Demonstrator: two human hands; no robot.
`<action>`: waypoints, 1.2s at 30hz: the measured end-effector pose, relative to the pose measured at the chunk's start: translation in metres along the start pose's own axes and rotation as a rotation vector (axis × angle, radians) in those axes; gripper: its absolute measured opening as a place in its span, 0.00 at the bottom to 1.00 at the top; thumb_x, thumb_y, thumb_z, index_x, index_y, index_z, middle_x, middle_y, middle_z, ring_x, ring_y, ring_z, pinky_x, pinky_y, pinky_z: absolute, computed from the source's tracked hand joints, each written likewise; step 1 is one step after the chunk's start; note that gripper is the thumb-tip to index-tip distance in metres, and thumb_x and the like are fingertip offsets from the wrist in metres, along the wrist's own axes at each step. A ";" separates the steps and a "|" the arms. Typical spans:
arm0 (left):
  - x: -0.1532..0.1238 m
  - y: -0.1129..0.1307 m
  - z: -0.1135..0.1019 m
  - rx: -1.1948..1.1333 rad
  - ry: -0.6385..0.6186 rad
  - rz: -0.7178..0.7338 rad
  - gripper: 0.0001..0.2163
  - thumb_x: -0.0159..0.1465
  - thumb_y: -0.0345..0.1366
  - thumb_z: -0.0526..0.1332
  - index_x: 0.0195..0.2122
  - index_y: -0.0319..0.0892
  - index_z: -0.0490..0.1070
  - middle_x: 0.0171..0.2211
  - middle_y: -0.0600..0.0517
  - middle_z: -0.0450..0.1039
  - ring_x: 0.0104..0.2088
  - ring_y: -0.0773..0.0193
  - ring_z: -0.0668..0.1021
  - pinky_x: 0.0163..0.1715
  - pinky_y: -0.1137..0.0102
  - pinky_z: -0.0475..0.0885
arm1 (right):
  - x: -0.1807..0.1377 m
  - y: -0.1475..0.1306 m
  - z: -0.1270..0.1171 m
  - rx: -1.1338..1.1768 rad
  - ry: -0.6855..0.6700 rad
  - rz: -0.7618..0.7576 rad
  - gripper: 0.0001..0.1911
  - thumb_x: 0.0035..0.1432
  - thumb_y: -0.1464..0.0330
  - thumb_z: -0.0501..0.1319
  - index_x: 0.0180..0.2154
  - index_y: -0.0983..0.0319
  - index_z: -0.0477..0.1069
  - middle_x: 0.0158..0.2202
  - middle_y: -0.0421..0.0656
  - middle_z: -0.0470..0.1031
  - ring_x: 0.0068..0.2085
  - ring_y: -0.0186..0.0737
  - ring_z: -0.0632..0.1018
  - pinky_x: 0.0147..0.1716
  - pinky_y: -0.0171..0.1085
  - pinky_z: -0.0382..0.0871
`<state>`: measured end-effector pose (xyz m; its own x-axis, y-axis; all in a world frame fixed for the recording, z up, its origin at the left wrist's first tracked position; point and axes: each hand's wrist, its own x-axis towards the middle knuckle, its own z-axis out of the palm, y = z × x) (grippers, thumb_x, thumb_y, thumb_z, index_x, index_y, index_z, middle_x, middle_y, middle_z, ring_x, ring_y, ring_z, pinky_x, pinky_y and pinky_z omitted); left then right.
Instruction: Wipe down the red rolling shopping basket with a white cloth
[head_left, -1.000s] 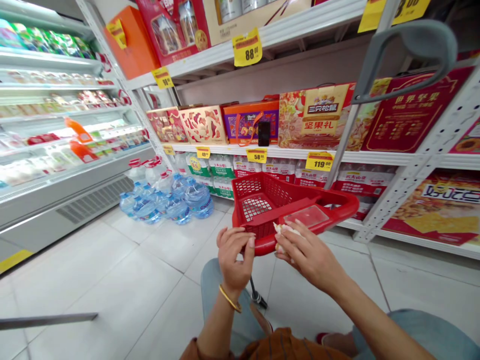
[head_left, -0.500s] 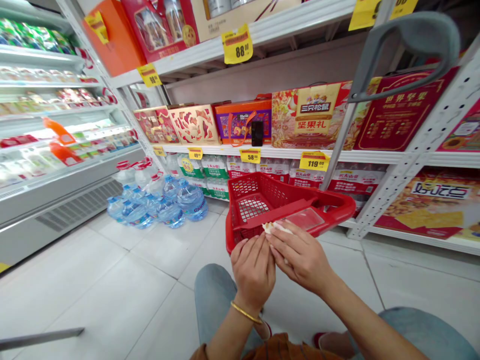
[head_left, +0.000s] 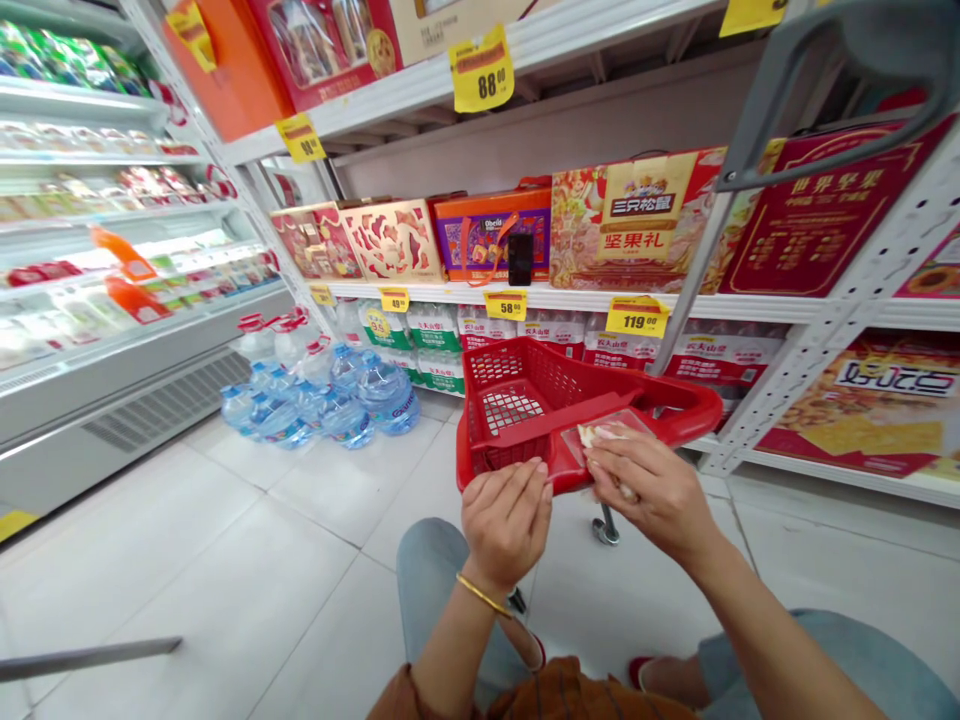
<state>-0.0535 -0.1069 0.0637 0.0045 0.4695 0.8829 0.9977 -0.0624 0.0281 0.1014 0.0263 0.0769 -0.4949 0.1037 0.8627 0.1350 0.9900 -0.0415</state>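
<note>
"In the head view, where is the left hand [head_left: 506, 520]?"

"At the near edge of the red plastic shopping trolley [head_left: 551, 425], toward that edge's left end; its fingers are drawn together over the rim; whether its grip has hold of anything, I cannot tell; a gold bangle [head_left: 484, 597] circles the wrist."

"And the right hand [head_left: 652, 490]?"

"Beside the left and apart from it, also at the trolley's near edge but farther right; its grip is closed on a crumpled whitish wad [head_left: 598, 433]; part of the wad sticks out past the fingers, over the flat panel [head_left: 573, 448] set near that edge; tissue or cloth, I cannot tell."

"What stands around the trolley?"

"A grey handle [head_left: 757, 110] tops a slanting metal pole [head_left: 694, 275] by its right side; behind, on the middle shelf [head_left: 435, 291], there is an orange and purple Obeid gift box [head_left: 487, 235], with a black phone-like device [head_left: 520, 258] upright before it at the front edge; a red and gold nut gift box [head_left: 637, 220] is just to the right; packs of bottled water [head_left: 480, 325] sit below that shelf; large blue-tinted water bottles [head_left: 386, 390] stand on the tiled floor [head_left: 315, 540], near the shelf's left end."
</note>
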 end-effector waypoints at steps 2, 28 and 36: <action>0.000 -0.002 0.000 -0.008 0.000 -0.007 0.09 0.61 0.29 0.61 0.43 0.41 0.75 0.39 0.50 0.81 0.37 0.62 0.81 0.40 0.66 0.69 | 0.000 0.005 -0.004 -0.016 -0.001 0.026 0.06 0.58 0.74 0.61 0.37 0.61 0.75 0.34 0.45 0.80 0.39 0.40 0.80 0.43 0.41 0.76; -0.008 -0.011 -0.013 -0.058 -0.003 0.034 0.11 0.60 0.28 0.62 0.44 0.41 0.74 0.39 0.50 0.81 0.37 0.64 0.81 0.40 0.67 0.69 | 0.027 -0.023 0.011 0.029 -0.103 0.043 0.08 0.58 0.74 0.59 0.38 0.62 0.77 0.41 0.45 0.81 0.47 0.44 0.80 0.52 0.46 0.73; -0.008 -0.015 -0.017 -0.085 -0.014 0.020 0.11 0.60 0.28 0.61 0.44 0.42 0.73 0.39 0.50 0.81 0.37 0.64 0.81 0.39 0.67 0.70 | 0.013 -0.004 -0.006 -0.068 -0.082 0.076 0.08 0.60 0.71 0.58 0.37 0.61 0.77 0.38 0.45 0.81 0.43 0.43 0.81 0.49 0.45 0.75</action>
<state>-0.0700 -0.1251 0.0640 0.0259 0.4795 0.8771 0.9879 -0.1465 0.0509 0.0995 0.0234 0.0915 -0.5490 0.1885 0.8143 0.2317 0.9704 -0.0684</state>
